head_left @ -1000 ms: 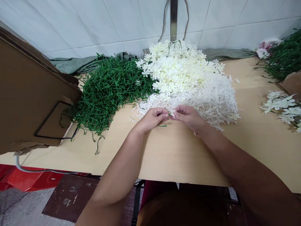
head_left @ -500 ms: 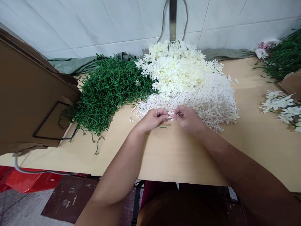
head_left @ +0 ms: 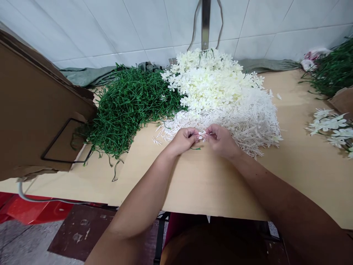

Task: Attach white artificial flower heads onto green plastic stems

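My left hand and my right hand meet fingertip to fingertip over the wooden table. Between them sits a small white flower; both hands pinch it. A thin green stem pokes out under my left fingers. Just behind the hands lies a heap of white stamen pieces. Beyond that heap rises a mound of cream flower heads. A tangled pile of green stems spreads to the left of the flowers.
A brown cardboard box stands at the left edge of the table. Finished white flowers on stems lie at the right, with more green stems behind them. A tiled wall backs the table. Red crates sit on the floor below.
My hands stay pinched together at the same spot; the white flower now shows between the fingertips. The view has shifted slightly.
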{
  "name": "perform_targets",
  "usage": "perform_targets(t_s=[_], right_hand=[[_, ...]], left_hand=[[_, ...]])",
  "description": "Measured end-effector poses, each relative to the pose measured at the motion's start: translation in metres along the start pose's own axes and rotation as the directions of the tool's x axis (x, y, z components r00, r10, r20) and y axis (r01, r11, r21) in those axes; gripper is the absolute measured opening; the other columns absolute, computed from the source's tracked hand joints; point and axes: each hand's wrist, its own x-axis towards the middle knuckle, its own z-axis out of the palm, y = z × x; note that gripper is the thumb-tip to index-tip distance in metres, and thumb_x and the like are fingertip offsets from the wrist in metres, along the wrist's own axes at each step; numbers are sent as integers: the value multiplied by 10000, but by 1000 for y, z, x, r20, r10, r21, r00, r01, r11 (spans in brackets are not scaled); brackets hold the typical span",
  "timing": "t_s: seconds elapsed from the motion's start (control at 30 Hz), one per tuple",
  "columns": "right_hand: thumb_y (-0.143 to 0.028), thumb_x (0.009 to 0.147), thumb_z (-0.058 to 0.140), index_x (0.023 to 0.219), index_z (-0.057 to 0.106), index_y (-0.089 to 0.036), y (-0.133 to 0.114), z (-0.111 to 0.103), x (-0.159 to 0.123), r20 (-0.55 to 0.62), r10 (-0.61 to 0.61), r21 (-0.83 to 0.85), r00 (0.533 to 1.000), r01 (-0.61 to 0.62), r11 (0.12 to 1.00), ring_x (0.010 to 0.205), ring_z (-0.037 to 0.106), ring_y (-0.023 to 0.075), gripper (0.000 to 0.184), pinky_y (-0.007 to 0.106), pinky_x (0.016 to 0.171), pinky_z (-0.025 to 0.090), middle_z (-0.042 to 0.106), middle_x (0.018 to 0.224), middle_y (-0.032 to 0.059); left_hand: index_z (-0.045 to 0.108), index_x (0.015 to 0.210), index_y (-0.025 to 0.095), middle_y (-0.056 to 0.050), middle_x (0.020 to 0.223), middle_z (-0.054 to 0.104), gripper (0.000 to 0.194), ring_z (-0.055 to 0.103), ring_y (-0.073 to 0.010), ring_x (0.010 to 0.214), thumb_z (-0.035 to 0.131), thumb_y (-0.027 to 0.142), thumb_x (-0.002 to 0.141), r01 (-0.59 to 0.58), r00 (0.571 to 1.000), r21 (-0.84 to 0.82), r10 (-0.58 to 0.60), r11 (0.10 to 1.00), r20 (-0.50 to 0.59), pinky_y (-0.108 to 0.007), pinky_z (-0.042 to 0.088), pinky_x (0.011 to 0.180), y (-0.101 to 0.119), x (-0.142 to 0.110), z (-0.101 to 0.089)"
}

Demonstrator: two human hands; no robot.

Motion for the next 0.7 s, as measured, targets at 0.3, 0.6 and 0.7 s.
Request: perform_targets(t_s=[0.3,0.6,0.7], right_hand=[[-397,641,697,668,523,-191,8,-1,4,28,27,232,999,-33,972,553,436,101,271,255,543,352,528,607,-28],[-382,570,808,690,618,-183,6,-7,5,87,120,507,989,-147,849,644,582,107,300,281,710,473,628,653,-27],[-331,581,806,677,637,-177,5,-8,4,113,137,545,984,-177,820,654,592,95,248,269,726,471,638,661,-30]], left_hand=[[522,601,136,43,508,480,351,360,-29,460,731,419,587,42,999,-62,-42,997,8,-188,253,454,4,0,3],[553,641,142,36,545,472,329,357,-52,510,643,444,736,26,1000,27,-26,999,15,-201,293,485,8,-2,5],[537,666,154,36,583,480,315,368,-58,536,604,439,782,-6,1000,-3,6,1000,25,-197,326,512,9,-3,5]])
